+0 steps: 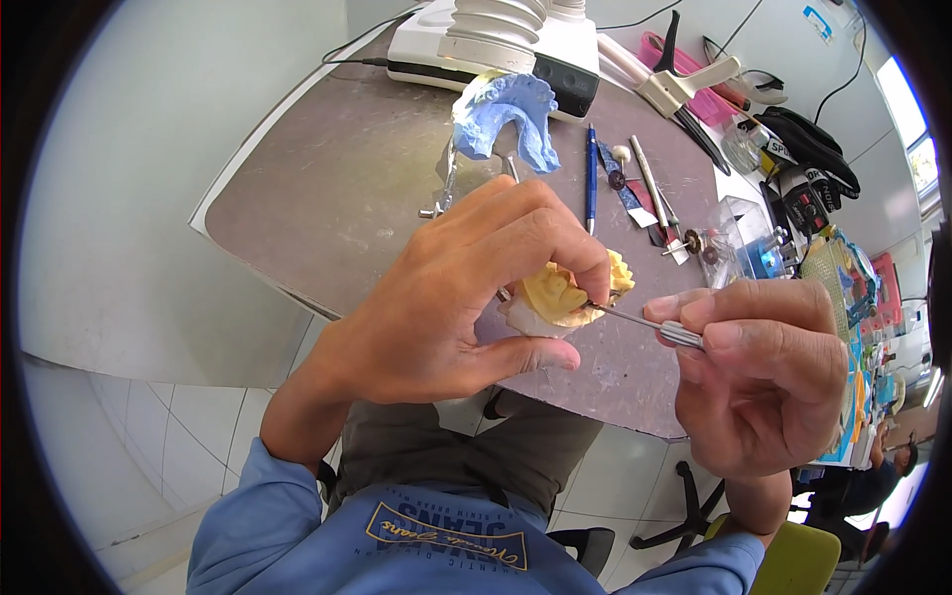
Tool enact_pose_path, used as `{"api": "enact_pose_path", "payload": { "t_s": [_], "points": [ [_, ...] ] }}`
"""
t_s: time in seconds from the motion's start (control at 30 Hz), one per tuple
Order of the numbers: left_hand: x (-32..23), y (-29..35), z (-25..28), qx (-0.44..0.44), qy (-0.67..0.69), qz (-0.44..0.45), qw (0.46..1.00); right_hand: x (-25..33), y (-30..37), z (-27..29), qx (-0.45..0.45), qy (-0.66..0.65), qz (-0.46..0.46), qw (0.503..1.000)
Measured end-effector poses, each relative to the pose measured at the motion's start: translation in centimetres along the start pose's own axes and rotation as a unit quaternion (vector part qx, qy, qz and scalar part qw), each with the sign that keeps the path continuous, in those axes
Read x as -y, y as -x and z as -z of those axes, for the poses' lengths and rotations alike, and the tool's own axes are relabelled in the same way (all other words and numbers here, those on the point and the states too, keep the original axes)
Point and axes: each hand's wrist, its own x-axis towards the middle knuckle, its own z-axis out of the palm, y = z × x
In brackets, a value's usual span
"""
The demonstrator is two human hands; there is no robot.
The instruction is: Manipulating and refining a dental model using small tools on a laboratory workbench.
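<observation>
My left hand is closed around a yellow dental cast on a whitish base, with the thumb along its near side and the fingers over its top. A slim metal dental hand instrument with a ridged grip is pinched in my right hand. Its thin tip reaches the cast beside my left fingertip; the exact contact is hidden. Beyond my left hand a blue dental cast stands raised on a metal articulator, partly covered by my fingers.
On the brown table, a blue pen and several small rotary tools lie right of the casts. A white machine with a ribbed hose stands at the back. Clear containers and a black pouch crowd the right edge.
</observation>
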Motion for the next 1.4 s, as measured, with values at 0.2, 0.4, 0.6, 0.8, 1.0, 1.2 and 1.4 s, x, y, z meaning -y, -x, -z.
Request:
{"api": "enact_pose_path", "payload": {
  "t_s": [0.2, 0.4, 0.6, 0.8, 1.0, 1.2, 1.4],
  "points": [
    [0.0, 0.0, 0.0, 0.004, 0.006, -0.001, 1.000, 0.6, -1.8, 0.9, 0.017, 0.072, -0.005, 0.997],
    [0.0, 0.1, -0.1, -0.004, 0.003, 0.000, 1.000, 2.0, -3.3, 1.0, 0.042, 0.203, -0.034, 0.978],
    [-0.1, 0.3, 0.0, -0.011, 0.011, 0.002, 1.000, 2.4, -5.4, 2.1, 0.167, 0.294, -0.043, 0.940],
    [-0.1, 0.4, 0.2, -0.006, 0.000, -0.004, 1.000, 3.6, -5.7, 1.2, 0.184, 0.280, -0.107, 0.936],
    [-0.1, 0.2, -0.1, -0.014, 0.026, -0.006, 1.000, 2.7, -5.4, 1.0, 0.132, 0.308, 0.004, 0.942],
    [-0.1, 0.6, 0.0, -0.015, 0.005, 0.008, 1.000, 1.9, -4.3, 0.0, 0.096, 0.218, -0.042, 0.970],
    [-0.2, 0.4, 0.0, -0.014, 0.010, 0.005, 1.000, 1.9, -5.2, 2.3, 0.172, 0.273, -0.043, 0.946]
  ]
}}
